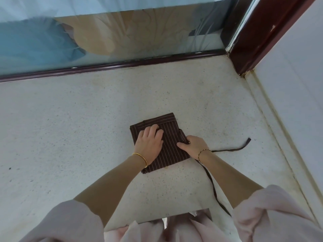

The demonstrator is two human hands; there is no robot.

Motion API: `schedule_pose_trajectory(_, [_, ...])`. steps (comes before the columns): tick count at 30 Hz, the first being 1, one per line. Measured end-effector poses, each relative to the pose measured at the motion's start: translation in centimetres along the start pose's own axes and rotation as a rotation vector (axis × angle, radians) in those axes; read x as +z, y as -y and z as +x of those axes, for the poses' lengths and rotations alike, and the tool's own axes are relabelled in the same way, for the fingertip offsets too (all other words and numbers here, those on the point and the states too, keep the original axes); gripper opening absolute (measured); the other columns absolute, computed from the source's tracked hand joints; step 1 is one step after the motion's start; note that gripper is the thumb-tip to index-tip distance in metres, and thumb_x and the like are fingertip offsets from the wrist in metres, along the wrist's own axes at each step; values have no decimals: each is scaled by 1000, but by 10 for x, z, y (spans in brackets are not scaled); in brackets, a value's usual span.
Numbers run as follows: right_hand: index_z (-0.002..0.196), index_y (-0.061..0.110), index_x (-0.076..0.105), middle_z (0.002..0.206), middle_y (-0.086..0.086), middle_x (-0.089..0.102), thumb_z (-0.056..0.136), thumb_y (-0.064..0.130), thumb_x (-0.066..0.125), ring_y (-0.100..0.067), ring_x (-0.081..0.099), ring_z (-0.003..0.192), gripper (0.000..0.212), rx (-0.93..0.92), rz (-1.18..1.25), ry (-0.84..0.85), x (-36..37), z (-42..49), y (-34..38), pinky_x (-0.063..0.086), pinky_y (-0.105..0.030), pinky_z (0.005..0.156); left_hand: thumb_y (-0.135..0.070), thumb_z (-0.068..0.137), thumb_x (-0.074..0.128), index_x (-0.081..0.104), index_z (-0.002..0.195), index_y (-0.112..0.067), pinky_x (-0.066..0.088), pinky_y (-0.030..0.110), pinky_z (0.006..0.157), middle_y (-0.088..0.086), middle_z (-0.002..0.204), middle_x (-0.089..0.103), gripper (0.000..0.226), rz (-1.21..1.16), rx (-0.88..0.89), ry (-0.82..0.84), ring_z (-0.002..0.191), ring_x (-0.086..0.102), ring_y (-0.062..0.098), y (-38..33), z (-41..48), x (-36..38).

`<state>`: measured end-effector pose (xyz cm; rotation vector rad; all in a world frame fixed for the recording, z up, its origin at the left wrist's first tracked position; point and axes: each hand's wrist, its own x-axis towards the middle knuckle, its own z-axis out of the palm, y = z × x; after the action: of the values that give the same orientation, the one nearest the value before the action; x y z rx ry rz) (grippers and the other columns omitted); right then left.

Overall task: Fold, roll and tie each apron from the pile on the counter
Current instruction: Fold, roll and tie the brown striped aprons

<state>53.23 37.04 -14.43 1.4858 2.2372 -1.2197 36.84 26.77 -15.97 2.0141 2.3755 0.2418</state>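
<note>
Speckled pale desk across the whole middle. Glass pane at 12 o'clock, behind a dark wooden sill. Brown pinstriped apron, folded to a flat square, lying on the desk just right of centre. Left hand flat on the apron's 9 o'clock half, fingers straight, close together, pressing down. Right hand at its 3 o'clock edge, fingers curled, pinching the cloth. Apron tie trailing loose toward 3 and 5 o'clock.

Loose pale pink sleeves, gold bangle left wrist, braided cord bracelet right.
</note>
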Motion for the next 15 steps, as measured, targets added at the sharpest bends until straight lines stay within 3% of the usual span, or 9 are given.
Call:
schedule_pose_trajectory(5, [95,9,57,94,-7,63,94,35,51,-23,60,88,27,-17,-15,-38,4,-4,-2,51,-36,79,-26,80,65,58,117,-12,49,43,89,12,126,55,40,19,42,44,113,55,30,-6,2,-4])
schedule_pose_trajectory(9, [104,5,57,97,-10,62,95,34,49,-24,60,90,32,-9,-11,-52,7,-4,-5,51,-39,82,-21,79,68,59,116,-9,46,44,96,15,127,55,39,15,78,50,115,55,33,-8,-3,-3])
schedule_pose_trajectory(12, [98,7,55,92,-5,58,95,35,49,-22,57,87,29,-5,-55,-64,7,-2,-3,50,-35,79,-21,80,67,63,109,-11,50,42,86,12,120,59,30,28,104,9,103,60,28,-13,-12,-4])
schedule_pose_trajectory(15, [97,10,55,89,-2,55,94,37,50,-21,56,86,28,-9,-75,-58,8,-1,-2,48,-33,77,-33,77,71,63,112,-17,51,38,75,9,120,60,39,64,63,59,99,60,26,-13,-25,0])
